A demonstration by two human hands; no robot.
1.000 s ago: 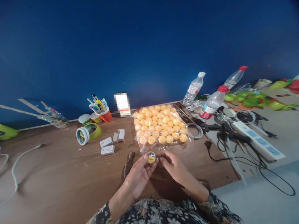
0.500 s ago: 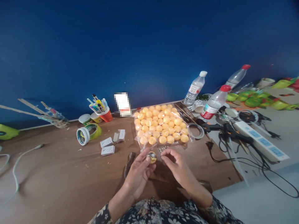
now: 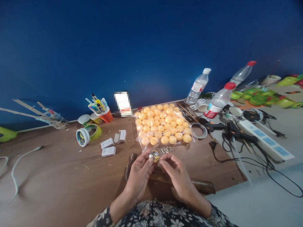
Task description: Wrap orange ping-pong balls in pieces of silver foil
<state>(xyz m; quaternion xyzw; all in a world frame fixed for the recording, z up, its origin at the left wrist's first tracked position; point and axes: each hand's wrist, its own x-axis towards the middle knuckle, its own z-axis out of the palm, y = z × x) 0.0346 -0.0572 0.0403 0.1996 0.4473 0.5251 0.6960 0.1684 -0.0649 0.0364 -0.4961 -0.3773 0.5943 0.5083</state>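
Note:
My left hand [image 3: 139,171] grips a small round ball [image 3: 154,156] between thumb and fingers. The ball looks part shiny silver and part yellow. My right hand [image 3: 176,168] is closed in a pinch at the ball's right side; whatever lies between thumb and fingertip is too small to make out. Several tiny shiny silver pieces [image 3: 166,149] lie on the table just beyond my right fingers. Behind both hands rests a clear plastic bag of orange-yellow balls [image 3: 163,124].
Small white boxes [image 3: 108,151], tape rolls [image 3: 82,137] and a cup of pens [image 3: 107,116] stand left. Bottles [image 3: 214,105], a tape ring [image 3: 199,130], black clamps [image 3: 239,132] and a power strip [image 3: 266,138] are right. A brown wooden piece [image 3: 204,186] lies beneath my hands.
My right hand has moved left from beside the silver pieces to the ball, its pinch now against it. The ball is tilted slightly differently in my left hand.

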